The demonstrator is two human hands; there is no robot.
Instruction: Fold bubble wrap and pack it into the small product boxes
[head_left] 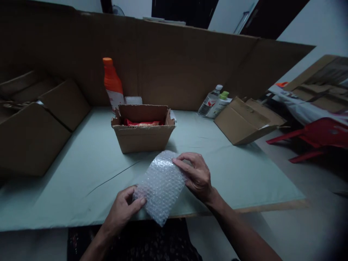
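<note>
A piece of clear bubble wrap is held up between my two hands, over the front edge of the table. My left hand grips its left side, thumb on top and fingers underneath. On the upper right edge, my right hand pinches the sheet between thumb and fingers. Just beyond the wrap stands an open cardboard box, and a red packet shows inside it. Whether the bubble wrap is a pouch or a folded sheet I cannot tell.
Behind the small box stand an orange bottle and a clear plastic container. Larger cardboard boxes fill the left side. A clear bottle, a green-capped bottle and a tilted carton are at the right. A cardboard wall bounds the back.
</note>
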